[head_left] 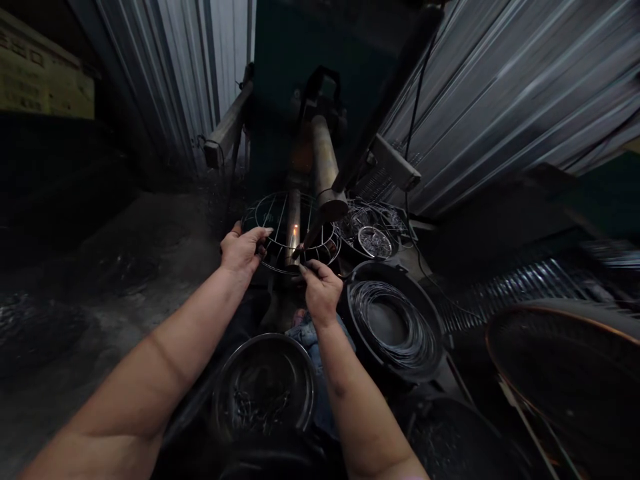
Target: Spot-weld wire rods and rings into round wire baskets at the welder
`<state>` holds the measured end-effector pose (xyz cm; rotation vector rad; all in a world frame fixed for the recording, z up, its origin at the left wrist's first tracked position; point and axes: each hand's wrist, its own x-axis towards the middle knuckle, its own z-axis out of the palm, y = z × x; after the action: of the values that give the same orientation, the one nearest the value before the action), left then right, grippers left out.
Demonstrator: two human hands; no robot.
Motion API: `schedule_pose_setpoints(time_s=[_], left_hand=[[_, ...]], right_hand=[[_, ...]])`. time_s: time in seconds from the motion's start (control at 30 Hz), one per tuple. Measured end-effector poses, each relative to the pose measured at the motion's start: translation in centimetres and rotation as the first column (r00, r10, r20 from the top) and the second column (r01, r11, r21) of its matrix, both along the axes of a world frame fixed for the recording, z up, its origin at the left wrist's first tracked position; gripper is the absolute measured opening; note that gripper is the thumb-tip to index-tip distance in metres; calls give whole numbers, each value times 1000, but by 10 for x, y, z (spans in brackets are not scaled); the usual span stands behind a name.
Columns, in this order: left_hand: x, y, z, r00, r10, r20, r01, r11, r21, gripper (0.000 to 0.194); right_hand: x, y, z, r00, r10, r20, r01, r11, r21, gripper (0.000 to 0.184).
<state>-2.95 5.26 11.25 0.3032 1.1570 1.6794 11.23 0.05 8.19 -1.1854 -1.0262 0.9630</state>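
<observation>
A round wire frame (280, 213) sits over the lower arm of a spot-welding machine (324, 167), with a small orange glow (295, 232) where the electrodes meet it. My left hand (243, 250) is closed on the frame's left rim. My right hand (320, 287) is closed in a pinch on the frame's near rim, just below the glow; a thin wire may be in its fingers.
A black tub of coiled wire rings (393, 323) stands to the right of my right hand. A dark bowl with small metal pieces (265, 390) lies near my lap. Another basin of wire parts (373, 240) is behind the tub. Corrugated metal walls (500, 100) enclose the spot.
</observation>
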Motion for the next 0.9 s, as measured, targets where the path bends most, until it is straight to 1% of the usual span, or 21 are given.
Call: schedule_pose_setpoints(time_s=[0.13, 0.33, 0.47, 0.57, 0.63, 0.67, 0.73, 0.8, 0.83, 0.87, 0.9], left_hand=[[0, 2, 0, 1000, 3, 12, -3, 1000, -5, 46], [0, 5, -2, 1000, -9, -19, 9, 1000, 13, 40], [1, 6, -2, 999, -13, -37, 13, 1000, 3, 39], [0, 6, -3, 999, -13, -35, 13, 1000, -3, 40], [0, 4, -4, 1000, -12, 6, 12, 1000, -26, 41], [-1, 3, -5, 999, -8, 36, 10, 999, -47, 41], [0, -1, -7, 995, -11, 94, 19, 996, -88, 41], [0, -5, -11, 992, -28, 127, 43, 992, -115, 39], [1, -7, -13, 990, -42, 135, 59, 991, -124, 37], [1, -8, -16, 988, -56, 143, 76, 988, -135, 35], [2, -10, -18, 986, -71, 151, 93, 985, -147, 33]], right_hand=[[0, 0, -1, 1000, 10, -27, -9, 1000, 25, 20], [-1, 2, -2, 999, -12, -47, 13, 1000, 7, 26], [-2, 5, -4, 996, -3, -90, 4, 1000, 11, 24], [-1, 2, -3, 997, 17, -72, -14, 999, 37, 21], [2, -4, -2, 998, 40, -45, -37, 997, 63, 20], [6, -7, -1, 998, 31, -50, -28, 997, 77, 20], [17, -9, -1, 992, -60, -114, 69, 995, 77, 23], [32, -5, -2, 962, -177, -209, 180, 984, -4, 29], [40, 0, -2, 948, -200, -248, 188, 980, -73, 31], [48, 7, -2, 941, -187, -282, 153, 978, -141, 33], [55, 15, 0, 938, -145, -315, 86, 977, -194, 34]])
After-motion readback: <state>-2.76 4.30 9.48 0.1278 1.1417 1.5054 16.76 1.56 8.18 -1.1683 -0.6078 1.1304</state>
